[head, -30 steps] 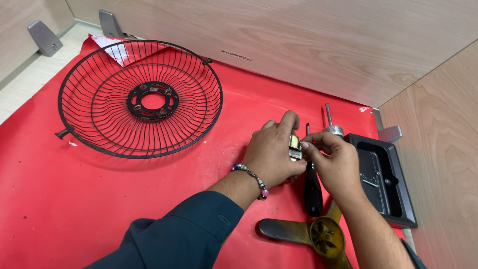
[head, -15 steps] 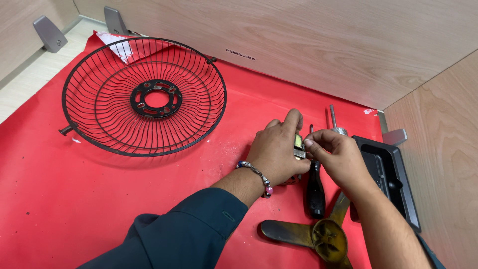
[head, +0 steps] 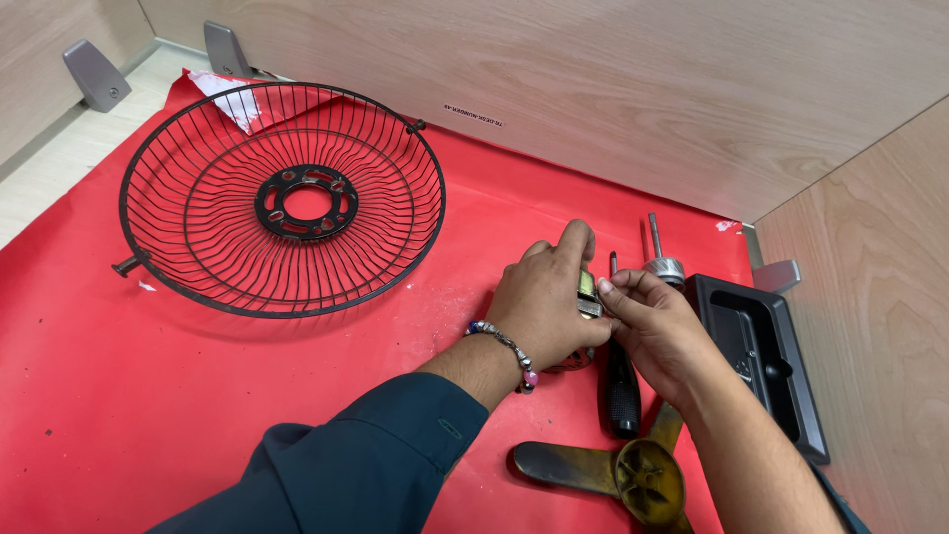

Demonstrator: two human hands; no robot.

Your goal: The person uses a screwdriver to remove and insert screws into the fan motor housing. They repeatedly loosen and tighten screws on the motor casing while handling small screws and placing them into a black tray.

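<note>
Pale wood-grain partition walls (head: 692, 89) enclose a red-covered table (head: 148, 396).

A matt red sheet (head: 129, 396) covers the table, bearing a black wire-metal fan guard (head: 282, 198) upper left, a glossy black plastic tray (head: 761, 361) right, beneath smooth pale wood-grain panels (head: 613, 89).

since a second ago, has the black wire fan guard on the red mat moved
No. The black wire fan guard keeps its spot beside the white torn patch on the red mat; only the camera view shifted slightly.

small metal part (head: 587, 295), pinched btwn both hands
</note>
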